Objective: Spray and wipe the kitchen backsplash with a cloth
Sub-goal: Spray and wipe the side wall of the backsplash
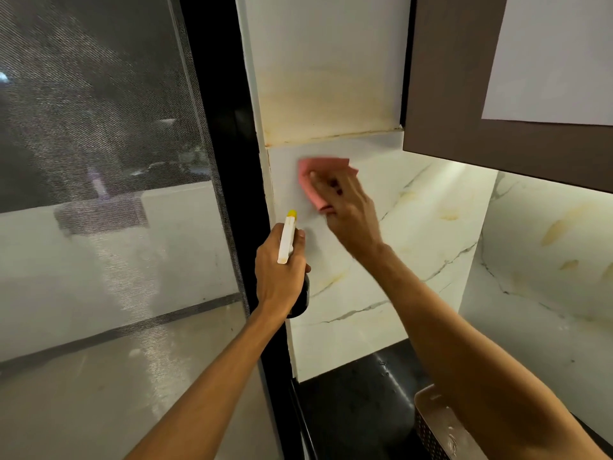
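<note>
- Head view takes in a corner of white marbled backsplash [414, 227]. A pink cloth [320, 171] lies flat on the tile just above the middle of the frame, near the tile's top edge and close to the wall's left corner.
- The right hand [346, 210] covers the cloth's lower right part, at about 4 o'clock from the cloth's middle. Its fingers are stretched out and press the fabric to the tile. Blur hides whether the thumb tucks an edge.
- The left hand [278, 273] sits at 7 o'clock from the cloth, fingers wrapped tight round the neck of a spray bottle [287, 239]. The bottle's white head with its yellow tip points toward 12 o'clock, and its dark body shows only below the fist.
- The cloth looks thin, soft and light. I would expect it to bunch and slip under the palm, so a spread hand pushing firmly over its middle suits it better than a pinch at one corner.
- The tile looks hard and glossy, and is probably slick once wet. The bottle looks like rigid plastic, best held at the neck.
- A yellowed band [328, 94] of wall lies at 12 o'clock from the cloth, a brown wall cabinet [464, 94] at 1 o'clock and a mesh screen [99, 127] at 9 o'clock. A perforated basket [434, 423] stands at 5 o'clock on the dark counter [358, 393].
</note>
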